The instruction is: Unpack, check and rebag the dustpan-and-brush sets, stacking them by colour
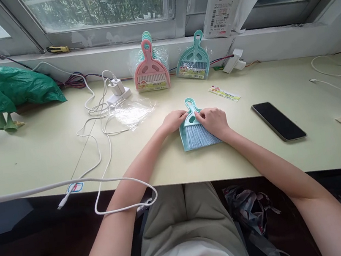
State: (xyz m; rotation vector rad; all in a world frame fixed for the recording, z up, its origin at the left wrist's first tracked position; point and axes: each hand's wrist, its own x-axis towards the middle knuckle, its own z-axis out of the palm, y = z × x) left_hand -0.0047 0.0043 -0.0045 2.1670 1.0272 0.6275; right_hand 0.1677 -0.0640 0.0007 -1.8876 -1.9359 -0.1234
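Observation:
A small teal hand brush [202,135] with pale blue bristles lies on its matching dustpan [184,143], handles pointing away from me. My left hand [174,121] grips the dustpan's left edge, fingertips partly hidden. On the other side, my right hand [213,121] is closed over the brush's right shoulder with the thumb on its face. A printed label strip [224,93] lies flat beyond my right hand. To the left is a crumpled clear plastic bag [132,111].
Packed pink dustpan sets [150,69] and a teal set [194,58] lean against the sill wall. A phone [278,121] lies right. White cables [97,143] cross the left side, one looping over my left forearm. A charger [117,87] and green bag [7,88] sit behind.

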